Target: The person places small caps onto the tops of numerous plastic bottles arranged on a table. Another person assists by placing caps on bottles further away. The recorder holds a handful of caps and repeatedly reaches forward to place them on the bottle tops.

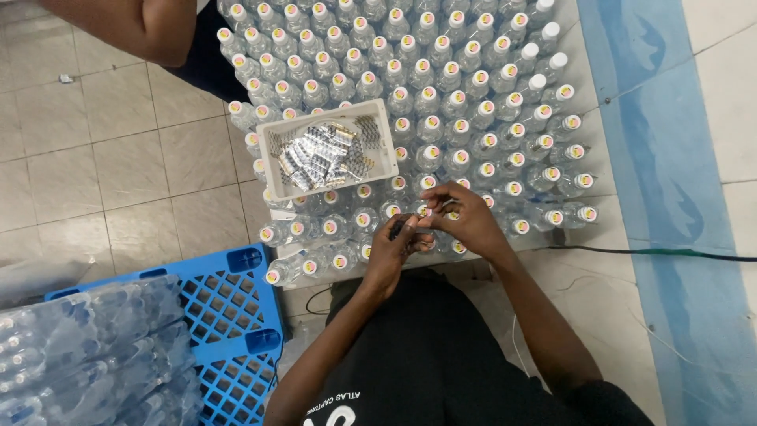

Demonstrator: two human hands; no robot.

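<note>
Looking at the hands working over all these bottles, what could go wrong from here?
1. The bottles stand packed cap to cap, and both the left hand and right hand work right above the front rows; a bump might tip several at once.
2. The white tray of small silver pieces rests on bottle tops, so it could slide or spill.
3. Front-row bottles sit near the table edge and some already lean, so one may fall to the floor.

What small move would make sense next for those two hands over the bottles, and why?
Probably press the small piece down onto the bottle cap beneath: both the left hand and the right hand pinch together right over it, and the white tray of foil pieces sits close.
</note>
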